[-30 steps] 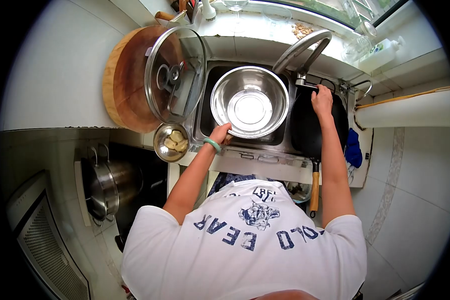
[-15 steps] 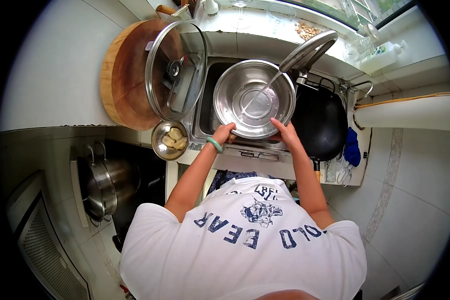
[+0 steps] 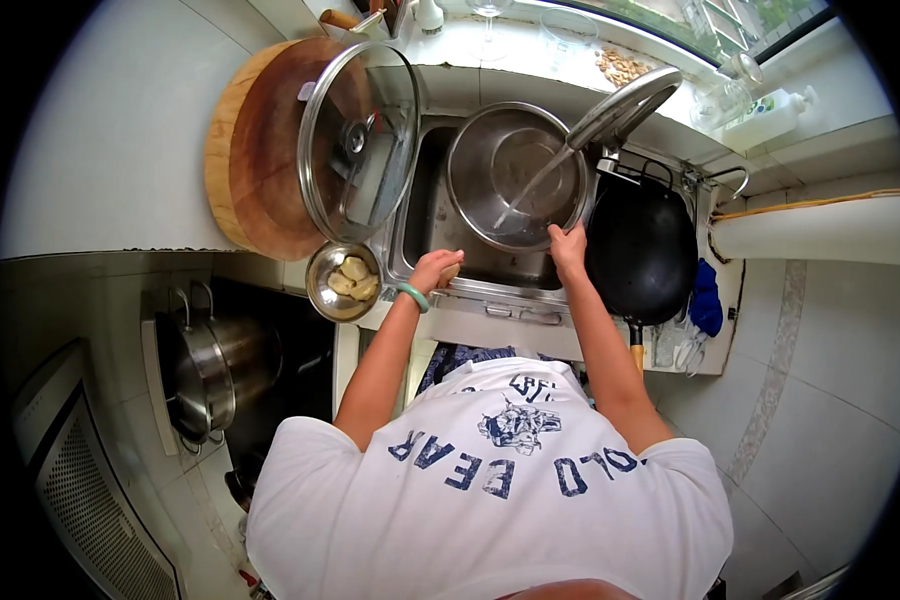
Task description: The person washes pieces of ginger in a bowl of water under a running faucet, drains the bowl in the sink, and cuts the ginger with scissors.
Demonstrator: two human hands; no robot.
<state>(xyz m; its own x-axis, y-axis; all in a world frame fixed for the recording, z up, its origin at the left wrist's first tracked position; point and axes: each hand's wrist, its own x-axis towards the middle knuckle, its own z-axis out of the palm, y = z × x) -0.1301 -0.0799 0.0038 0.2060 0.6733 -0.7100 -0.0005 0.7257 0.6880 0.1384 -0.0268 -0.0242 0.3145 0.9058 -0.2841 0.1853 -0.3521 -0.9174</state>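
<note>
Over the sink a round stainless steel basin sits slightly tilted under the running faucet, whose water falls into it. My right hand grips the basin's near right rim, thumb on top. My left hand, with a green bangle on the wrist, is off the basin at the sink's front edge. Its fingers are curled together around something small and brownish that I cannot make out. Left of that hand, a small metal bowl holds several pale yellow pieces.
A glass lid leans over a thick round wooden chopping board on the left. To the right lies a black wok, beside a blue cloth. Glasses and a white bottle line the windowsill. A steel pot stands lower left.
My left hand has let go of the basin's rim and moved slightly left and down. The basin has shifted right and away from me, tilting, with my right hand still on it.
</note>
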